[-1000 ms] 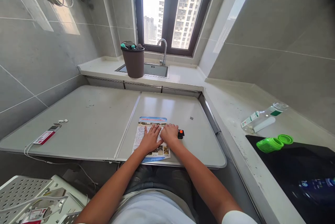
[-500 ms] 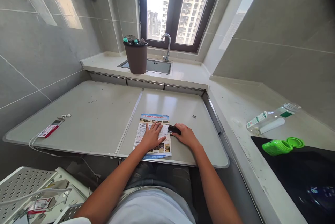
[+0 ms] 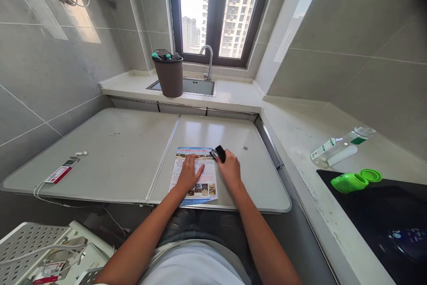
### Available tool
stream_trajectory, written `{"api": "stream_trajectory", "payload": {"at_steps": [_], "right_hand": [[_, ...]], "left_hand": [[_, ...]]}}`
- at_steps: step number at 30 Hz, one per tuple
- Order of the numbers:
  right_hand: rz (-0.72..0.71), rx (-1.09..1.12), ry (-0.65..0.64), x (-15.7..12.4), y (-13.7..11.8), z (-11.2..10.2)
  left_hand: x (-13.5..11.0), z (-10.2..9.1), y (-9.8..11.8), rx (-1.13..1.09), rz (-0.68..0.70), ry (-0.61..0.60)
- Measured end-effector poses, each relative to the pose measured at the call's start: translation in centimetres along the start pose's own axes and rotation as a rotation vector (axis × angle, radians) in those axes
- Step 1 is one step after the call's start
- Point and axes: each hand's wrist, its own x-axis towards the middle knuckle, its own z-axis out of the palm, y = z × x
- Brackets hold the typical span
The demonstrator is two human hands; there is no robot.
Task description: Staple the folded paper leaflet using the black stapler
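Note:
A printed leaflet [image 3: 207,176] with a blue top edge and small photos along its bottom lies on the right half of the folding table [image 3: 147,131], near its front edge. My left hand [image 3: 189,174] rests on the leaflet's left part, thumb and fingers apart. In my right hand [image 3: 230,167] is a small black stapler [image 3: 220,153], gripped at the leaflet's upper right edge. The stapler's front end overlaps the paper's corner; whether the sheet sits between its jaws I cannot tell. A short strip of staples [image 3: 245,147] lies to the right.
On the left table half are a red-and-white packet [image 3: 62,172] and a white cable. A brown bin [image 3: 169,78] stands by the sink [image 3: 200,87]. On the right counter lie a clear bottle [image 3: 340,145] and an open green container [image 3: 350,182]. A white perforated basket [image 3: 36,234] stands lower left.
My right hand has moved the stapler up along the leaflet's right edge to its upper corner and turned it. My left hand has shifted slightly left, its fingers closer together.

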Motion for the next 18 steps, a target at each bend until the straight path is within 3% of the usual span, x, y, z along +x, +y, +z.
{"api": "stream_trajectory", "payload": {"at_steps": [4, 8, 13, 18], "right_hand": [[-0.079, 0.018, -0.166, 0.2, -4.3, 2.7], [-0.108, 0.049, -0.218, 0.4, -5.7, 4.6], [-0.146, 0.074, -0.192, -0.2, -4.6, 4.8], [-0.185, 0.074, -0.205, -1.7, -1.3, 3.7]], "left_hand": [[0.1, -0.9, 0.2, -0.089, -0.01, 0.169], [-0.1, -1.3, 0.4, -0.111, -0.039, 0.264], [0.0, -2.4, 0.3, -0.159, -0.096, 0.34], [0.3, -2.9, -0.7, -0.222, -0.18, 0.357]]}}
